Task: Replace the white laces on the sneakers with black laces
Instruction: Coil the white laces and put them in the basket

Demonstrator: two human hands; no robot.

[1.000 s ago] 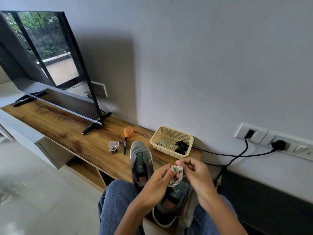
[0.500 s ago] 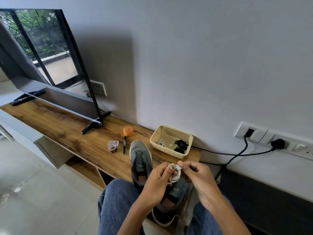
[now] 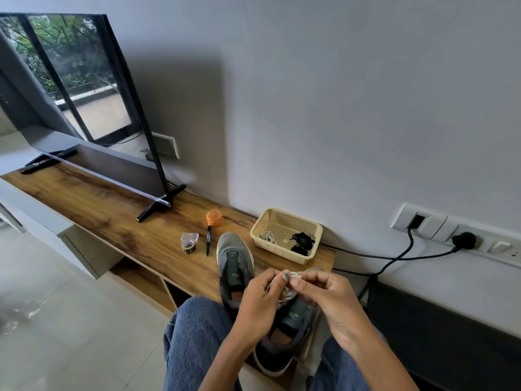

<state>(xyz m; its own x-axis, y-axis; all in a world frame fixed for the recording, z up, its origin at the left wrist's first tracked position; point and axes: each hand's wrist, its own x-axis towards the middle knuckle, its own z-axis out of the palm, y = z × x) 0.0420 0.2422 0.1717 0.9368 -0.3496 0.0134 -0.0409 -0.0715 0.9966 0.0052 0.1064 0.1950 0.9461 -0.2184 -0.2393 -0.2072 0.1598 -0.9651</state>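
Two grey sneakers lie on the wooden shelf, both without laces: the left sneaker [image 3: 234, 258] points at the wall, the right sneaker [image 3: 293, 328] is partly hidden under my hands. My left hand [image 3: 263, 300] and my right hand [image 3: 324, 294] meet above the right sneaker, both pinching a coiled white lace [image 3: 290, 289] between fingers and thumbs. A cream basket [image 3: 284, 221] by the wall holds another white lace [image 3: 266, 237] and two black lace bundles [image 3: 303, 241].
A TV [image 3: 70, 88] on a black stand fills the shelf's left half. An orange lidded jar [image 3: 214, 218], a black marker [image 3: 208, 240] and a small tape roll [image 3: 188, 243] lie left of the sneakers. Black cables [image 3: 394, 256] run to wall sockets at right. My jeans-clad knees [image 3: 197, 334] sit below.
My hands have kept winding the white lace into a tighter coil, rising slightly toward the basket. The sneakers and basket have not moved.
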